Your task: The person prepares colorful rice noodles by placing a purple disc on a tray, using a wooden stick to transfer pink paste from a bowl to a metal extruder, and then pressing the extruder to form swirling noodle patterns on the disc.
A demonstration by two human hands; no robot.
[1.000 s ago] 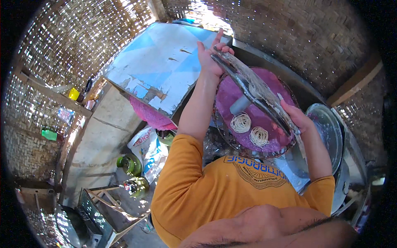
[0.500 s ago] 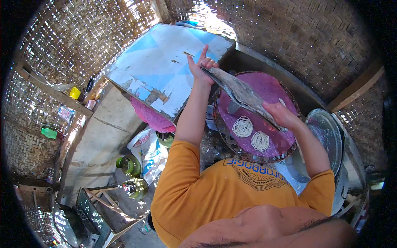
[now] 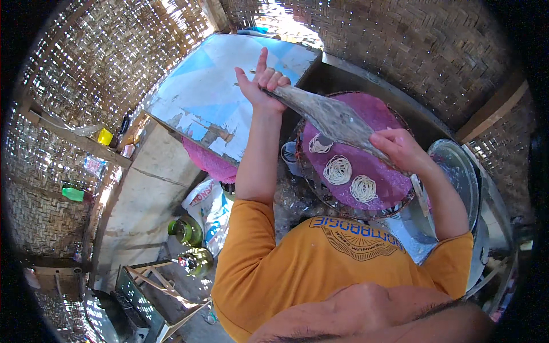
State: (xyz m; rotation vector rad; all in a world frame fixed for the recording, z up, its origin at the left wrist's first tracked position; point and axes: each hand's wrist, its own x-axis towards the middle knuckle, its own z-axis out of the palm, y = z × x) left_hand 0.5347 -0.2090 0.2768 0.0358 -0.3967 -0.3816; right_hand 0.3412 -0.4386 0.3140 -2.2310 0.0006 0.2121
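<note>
Standing well apart, the left hand [image 3: 263,87] and right hand [image 3: 401,150] clamp the weathered wooden bar [image 3: 331,118] near its ten- and four-o'clock ends, above the pink-lined tray [image 3: 392,191]. It looks stiff, probably heavy; its narrower ends seem the surest holds.

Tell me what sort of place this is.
Probably a small rustic kitchen or food workshop: woven wall, green gas cylinders, and pale noodle-like coils on a purple sheet.

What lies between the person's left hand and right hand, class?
In the head view, a long, weathered grey wooden-looking piece spans from left hand to right hand, across the purple surface.
</note>
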